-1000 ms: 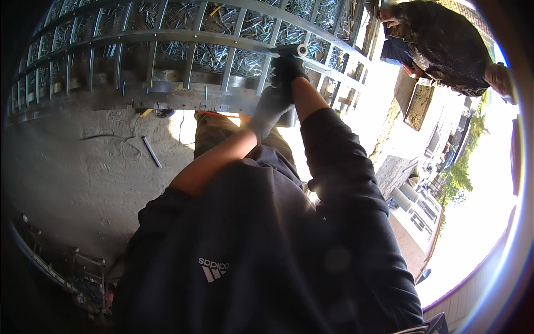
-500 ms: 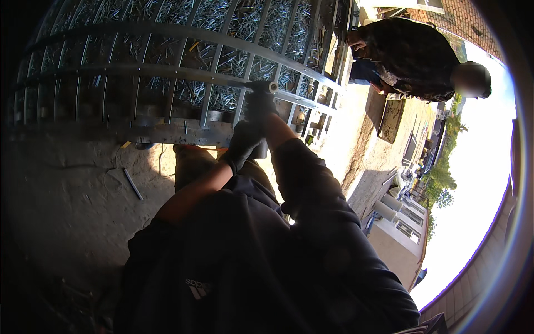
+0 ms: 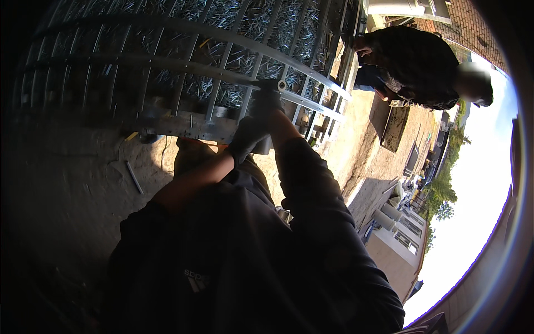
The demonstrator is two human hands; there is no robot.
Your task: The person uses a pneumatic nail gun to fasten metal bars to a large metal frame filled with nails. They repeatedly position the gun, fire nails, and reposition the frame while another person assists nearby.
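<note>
Both of my hands wear dark gloves and are closed together around a dark pistol-shaped power tool, which looks like a cordless driver. My right hand (image 3: 267, 104) wraps the upper grip, just under the tool's body. Lower down, my left hand (image 3: 246, 137) closes round the handle area beside the power tool's base (image 3: 262, 146). The tool's nose meets or nearly meets the lower rail of a silvery metal slatted frame (image 3: 245, 42); shadow hides the exact contact. A pale ring shows on the tool's right end.
Beneath the slats lies a heap of thin shiny metal pieces (image 3: 289, 25). A dark beam (image 3: 206, 128) runs along the frame's near side. Another person (image 3: 411, 67) stands at the frame's right end. A short metal bar (image 3: 134, 177) lies on the ground at left.
The whole view has shifted a little, so the frame and the other person sit slightly farther right. My hands stay closed on the tool at the same rail.
</note>
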